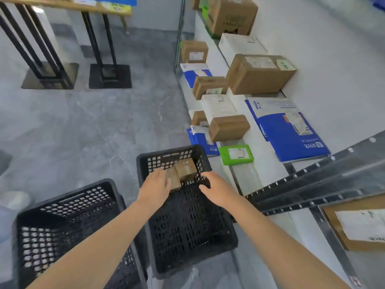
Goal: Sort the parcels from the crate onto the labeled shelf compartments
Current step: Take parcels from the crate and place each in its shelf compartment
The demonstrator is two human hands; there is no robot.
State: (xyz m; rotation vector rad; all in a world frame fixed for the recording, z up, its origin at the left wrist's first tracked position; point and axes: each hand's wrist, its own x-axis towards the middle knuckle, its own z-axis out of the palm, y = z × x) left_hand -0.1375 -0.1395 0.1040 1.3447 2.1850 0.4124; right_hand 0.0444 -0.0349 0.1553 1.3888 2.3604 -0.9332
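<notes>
You are near the end of the sort, judging by how the parcels lie. The shelf [270, 176] on the right already carries most of them: a large brown box [258, 74] far back against the wall, a blue mailer [291, 132] lying flat nearer you, a green mailer [236, 154] at the near left edge of that tier, and a small brown box [228, 127] just beyond it, with more cartons and mailers on the lower tiers and further off. What is left, as far as shows, is two small brown parcels in the far end of the crate [166, 153] in front of you: the far parcel [185, 168] and the near parcel [175, 181], touching each other. Your left hand [155, 185] lies on the near parcel with its fingers across the left side; blur hides whether they have closed round it, so I cannot tell if you hold it yet. Your right hand [216, 188] hangs over the crate's right wall, fingers loosely bent and apart from both parcels, clamped on nothing. The second crate [62, 197] at near left shows no parcels inside. The compartment labels are not readable, so check each one before setting these last two down.
</notes>
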